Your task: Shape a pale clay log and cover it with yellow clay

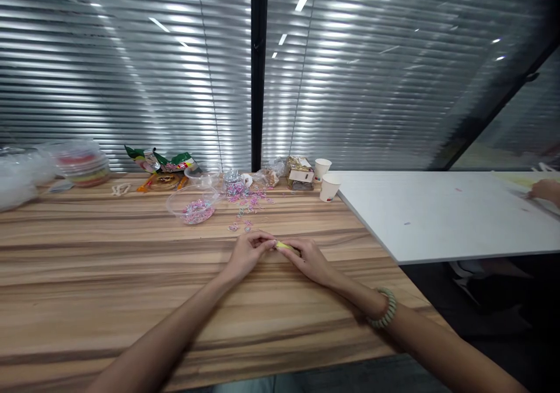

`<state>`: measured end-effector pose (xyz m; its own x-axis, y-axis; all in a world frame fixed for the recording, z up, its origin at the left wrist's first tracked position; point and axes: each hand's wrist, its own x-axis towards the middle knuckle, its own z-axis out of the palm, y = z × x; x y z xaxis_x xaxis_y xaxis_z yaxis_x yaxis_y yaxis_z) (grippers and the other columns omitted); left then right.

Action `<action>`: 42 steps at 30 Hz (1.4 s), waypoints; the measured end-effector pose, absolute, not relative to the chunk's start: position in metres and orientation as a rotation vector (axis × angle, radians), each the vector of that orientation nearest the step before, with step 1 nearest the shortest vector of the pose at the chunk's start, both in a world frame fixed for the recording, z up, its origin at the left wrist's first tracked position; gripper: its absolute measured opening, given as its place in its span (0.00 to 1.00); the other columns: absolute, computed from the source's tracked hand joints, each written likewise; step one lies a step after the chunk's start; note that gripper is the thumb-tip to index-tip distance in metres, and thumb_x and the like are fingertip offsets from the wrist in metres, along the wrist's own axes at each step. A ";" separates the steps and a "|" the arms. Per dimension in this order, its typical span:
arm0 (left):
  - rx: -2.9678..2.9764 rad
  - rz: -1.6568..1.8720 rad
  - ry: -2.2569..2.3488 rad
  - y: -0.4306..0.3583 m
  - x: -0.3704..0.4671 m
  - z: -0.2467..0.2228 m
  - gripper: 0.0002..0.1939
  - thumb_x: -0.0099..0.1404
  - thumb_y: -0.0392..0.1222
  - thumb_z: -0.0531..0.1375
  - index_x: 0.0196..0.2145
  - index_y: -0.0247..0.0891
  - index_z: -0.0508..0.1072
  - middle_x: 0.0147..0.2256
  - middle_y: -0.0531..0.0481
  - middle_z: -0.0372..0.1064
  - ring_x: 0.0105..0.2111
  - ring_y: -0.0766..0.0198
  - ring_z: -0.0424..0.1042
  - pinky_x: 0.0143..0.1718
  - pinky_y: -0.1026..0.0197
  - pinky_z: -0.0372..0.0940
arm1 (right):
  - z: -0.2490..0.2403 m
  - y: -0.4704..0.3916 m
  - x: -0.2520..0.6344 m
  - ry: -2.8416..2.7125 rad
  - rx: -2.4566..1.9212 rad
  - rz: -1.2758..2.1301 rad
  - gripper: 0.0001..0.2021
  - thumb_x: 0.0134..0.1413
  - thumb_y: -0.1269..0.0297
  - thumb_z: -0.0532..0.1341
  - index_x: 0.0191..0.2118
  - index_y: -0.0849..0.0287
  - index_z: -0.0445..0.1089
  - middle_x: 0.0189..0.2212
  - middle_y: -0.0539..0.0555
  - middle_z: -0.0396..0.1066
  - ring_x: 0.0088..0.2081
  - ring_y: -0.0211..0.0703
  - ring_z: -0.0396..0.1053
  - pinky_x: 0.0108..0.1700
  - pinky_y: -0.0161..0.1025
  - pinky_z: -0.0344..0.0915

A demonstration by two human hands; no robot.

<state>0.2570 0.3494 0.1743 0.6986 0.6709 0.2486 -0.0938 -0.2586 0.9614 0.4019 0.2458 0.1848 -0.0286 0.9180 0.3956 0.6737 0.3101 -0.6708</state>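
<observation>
Both hands meet over the wooden table (131, 270), near its middle. My right hand (307, 258) pinches a small yellow piece (284, 245) between thumb and fingers. Touching or almost touching the piece's left end, my left hand (249, 253) has its thumb and fingertips pressed together; what they hold is too small to name. Just beyond the hands lie scattered pink, purple and pale blue small pieces (249, 203). More of them fill the bottom of a clear bowl (195, 211) to the left.
Two paper cups (329, 188) and a small box (300, 174) stand at the back. Snack packets (175, 162), stacked lidded containers (83, 162) and a plastic bag (17, 177) are back left. Another person's hand (546, 190) is over the white table (437, 218) at right.
</observation>
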 end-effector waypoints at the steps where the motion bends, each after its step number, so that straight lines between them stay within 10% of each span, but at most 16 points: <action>1: 1.654 0.783 0.489 0.351 0.257 0.175 0.08 0.52 0.42 0.61 0.27 0.33 0.74 0.27 0.47 0.70 0.29 0.64 0.68 0.33 0.62 0.62 | 0.185 0.245 0.402 -1.760 -1.450 0.394 0.14 0.57 0.61 0.50 0.42 0.58 0.69 0.37 0.53 0.72 0.35 0.42 0.68 0.36 0.35 0.60; 13: 1.473 0.773 0.620 0.355 0.252 0.187 0.11 0.49 0.45 0.62 0.21 0.32 0.71 0.20 0.51 0.67 0.24 0.68 0.64 0.30 0.65 0.58 | 0.184 0.249 0.406 -1.547 -1.379 0.807 0.17 0.56 0.55 0.50 0.26 0.62 0.64 0.17 0.47 0.59 0.19 0.32 0.57 0.22 0.29 0.53; 22: 1.532 0.591 0.546 0.365 0.246 0.184 0.12 0.50 0.46 0.62 0.24 0.32 0.73 0.22 0.49 0.68 0.22 0.68 0.64 0.28 0.66 0.58 | 0.182 0.250 0.412 -1.580 -1.367 0.885 0.18 0.55 0.53 0.50 0.24 0.62 0.63 0.15 0.46 0.56 0.18 0.30 0.54 0.21 0.29 0.51; 28: 1.480 0.733 0.617 0.361 0.249 0.180 0.12 0.50 0.46 0.62 0.26 0.32 0.73 0.23 0.49 0.69 0.26 0.66 0.66 0.32 0.65 0.59 | 0.175 0.255 0.412 -1.340 -1.316 0.908 0.20 0.47 0.56 0.59 0.44 0.64 0.63 0.23 0.50 0.67 0.22 0.34 0.63 0.26 0.33 0.61; 42: 1.574 0.720 0.687 0.356 0.252 0.179 0.14 0.48 0.47 0.62 0.29 0.33 0.75 0.30 0.46 0.72 0.31 0.63 0.68 0.33 0.63 0.60 | 0.174 0.257 0.414 -1.282 -1.299 0.807 0.13 0.46 0.57 0.59 0.33 0.63 0.65 0.24 0.52 0.67 0.23 0.34 0.64 0.26 0.33 0.63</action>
